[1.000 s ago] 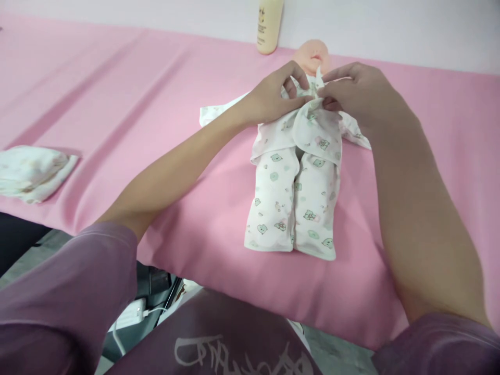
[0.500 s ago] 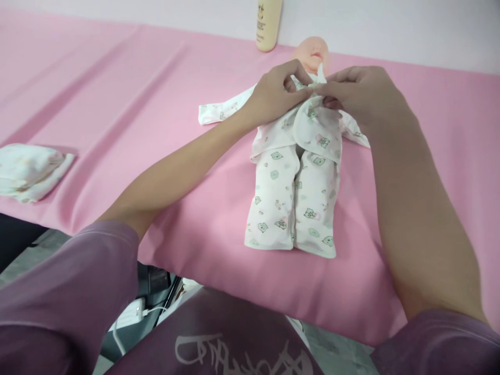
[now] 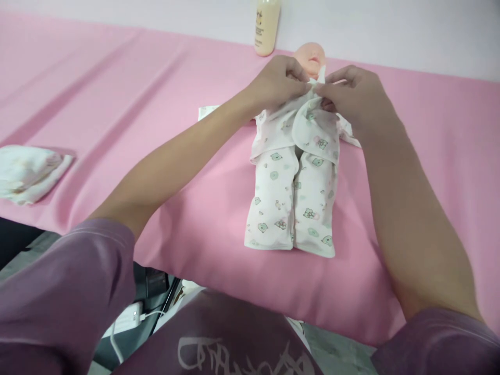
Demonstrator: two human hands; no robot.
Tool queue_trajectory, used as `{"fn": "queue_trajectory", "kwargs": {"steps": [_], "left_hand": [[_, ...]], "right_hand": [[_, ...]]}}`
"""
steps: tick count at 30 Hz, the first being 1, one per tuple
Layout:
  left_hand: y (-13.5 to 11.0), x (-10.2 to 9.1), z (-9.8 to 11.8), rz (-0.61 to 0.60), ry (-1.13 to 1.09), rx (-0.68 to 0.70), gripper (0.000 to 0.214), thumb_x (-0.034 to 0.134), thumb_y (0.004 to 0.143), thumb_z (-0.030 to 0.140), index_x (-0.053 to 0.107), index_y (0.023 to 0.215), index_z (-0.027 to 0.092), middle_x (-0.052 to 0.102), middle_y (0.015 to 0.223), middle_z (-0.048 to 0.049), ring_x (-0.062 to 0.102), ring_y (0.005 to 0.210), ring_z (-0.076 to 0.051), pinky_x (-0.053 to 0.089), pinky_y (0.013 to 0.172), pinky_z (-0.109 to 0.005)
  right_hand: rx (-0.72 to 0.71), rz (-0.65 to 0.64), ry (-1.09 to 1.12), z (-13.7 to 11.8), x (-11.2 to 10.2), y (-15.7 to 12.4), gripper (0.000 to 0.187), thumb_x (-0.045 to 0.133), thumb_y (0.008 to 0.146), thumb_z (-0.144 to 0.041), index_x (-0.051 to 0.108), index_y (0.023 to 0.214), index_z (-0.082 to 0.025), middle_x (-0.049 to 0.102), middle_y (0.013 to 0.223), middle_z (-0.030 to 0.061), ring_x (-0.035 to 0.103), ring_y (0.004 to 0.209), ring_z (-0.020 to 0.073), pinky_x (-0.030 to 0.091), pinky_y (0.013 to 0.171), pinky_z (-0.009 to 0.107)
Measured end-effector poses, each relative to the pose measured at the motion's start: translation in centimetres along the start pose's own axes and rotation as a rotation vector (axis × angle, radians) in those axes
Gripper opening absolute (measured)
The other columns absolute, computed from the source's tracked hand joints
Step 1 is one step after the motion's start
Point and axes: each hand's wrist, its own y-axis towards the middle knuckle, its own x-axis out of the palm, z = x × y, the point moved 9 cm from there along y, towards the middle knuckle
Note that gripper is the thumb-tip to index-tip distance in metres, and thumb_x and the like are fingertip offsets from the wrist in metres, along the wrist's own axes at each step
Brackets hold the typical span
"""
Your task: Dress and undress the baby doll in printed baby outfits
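A baby doll [image 3: 310, 54] lies on its back on the pink sheet [image 3: 136, 94], head towards the wall. It wears a white printed top [image 3: 312, 127] and matching trousers [image 3: 291, 208]. Both my hands meet at the doll's chest, just below its chin. My left hand [image 3: 275, 83] pinches the left flap of the top at the collar. My right hand [image 3: 351, 96] pinches the other flap, with a thin white tie sticking up between the fingertips. The doll's arms are mostly hidden under my hands.
A cream lotion bottle [image 3: 266, 26] stands against the wall behind the doll's head. A folded white cloth [image 3: 29, 172] lies at the sheet's left edge. Below the table edge, a white power adapter with cable [image 3: 125, 320] sits on the floor.
My hands have crept up towards the doll's chin, drawing the flaps closer. My left forearm now covers most of the spread sleeve.
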Motion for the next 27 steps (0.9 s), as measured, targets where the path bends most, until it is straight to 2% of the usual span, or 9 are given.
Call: {"fn": "queue_trajectory", "kwargs": {"steps": [3,5,9,12,15,20,27], "left_hand": [[0.4,-0.3,0.7,-0.026,0.065,0.095,0.015,0.075,0.098,0.015,0.067,0.087,0.021,0.066,0.087,-0.0038,0.055,0.080,-0.015,0.043,0.077,-0.033],[0.8,-0.4,0.6,-0.052,0.051,0.107,0.013,0.074,0.097,0.014,0.068,0.087,0.018,0.066,0.085,-0.0045,0.056,0.075,-0.014,0.042,0.073,-0.034],[1.1,-0.6,0.8,-0.041,0.055,0.117,0.011,0.077,0.092,0.013,0.072,0.084,0.017,0.071,0.088,-0.0051,0.058,0.078,-0.013,0.044,0.075,-0.031],[1.2,-0.6,0.7,-0.011,0.065,0.080,0.013,0.079,0.092,0.015,0.073,0.081,0.018,0.069,0.081,-0.0017,0.055,0.076,-0.012,0.041,0.073,-0.029],[1.4,-0.6,0.5,-0.001,0.065,0.054,0.018,0.078,0.094,0.015,0.072,0.078,0.020,0.066,0.075,-0.0012,0.050,0.074,-0.013,0.038,0.071,-0.031],[1.6,-0.4,0.2,-0.060,0.034,0.027,0.022,0.079,0.095,0.014,0.069,0.078,0.023,0.064,0.073,0.0005,0.043,0.074,-0.012,0.039,0.073,-0.033],[1.2,-0.3,-0.2,-0.035,-0.010,0.061,0.017,0.081,0.095,0.018,0.073,0.081,0.023,0.070,0.078,0.0010,0.046,0.078,-0.013,0.042,0.078,-0.033]], "right_hand": [[-0.078,0.005,-0.020,-0.5,0.2,-0.1,0.021,0.083,0.089,-0.006,0.072,0.095,-0.023,0.069,0.075,-0.0038,0.066,0.071,0.0133,0.055,0.074,0.031],[-0.072,0.010,-0.012,-0.6,0.3,-0.2,0.020,0.083,0.090,-0.007,0.072,0.095,-0.023,0.067,0.074,-0.0042,0.064,0.070,0.0130,0.053,0.071,0.030],[0.030,0.006,0.041,-0.2,0.5,-0.2,0.015,0.081,0.094,-0.006,0.073,0.097,-0.018,0.062,0.072,-0.0038,0.057,0.069,0.0113,0.052,0.076,0.031],[0.067,-0.013,0.066,0.0,0.6,0.0,0.015,0.082,0.096,-0.010,0.072,0.094,-0.021,0.062,0.075,-0.0027,0.056,0.070,0.0121,0.051,0.080,0.033],[0.072,-0.022,0.075,0.3,0.6,0.1,0.018,0.083,0.095,-0.011,0.072,0.088,-0.022,0.063,0.077,-0.0026,0.056,0.072,0.0119,0.050,0.078,0.031],[0.050,-0.020,0.096,0.1,0.7,0.1,0.019,0.079,0.095,-0.006,0.070,0.085,-0.018,0.063,0.074,-0.0025,0.054,0.069,0.0103,0.047,0.074,0.030],[0.075,-0.032,0.105,0.1,0.8,0.1,0.019,0.073,0.097,-0.007,0.070,0.084,-0.020,0.058,0.068,-0.0042,0.050,0.066,0.0103,0.047,0.070,0.028]]}}
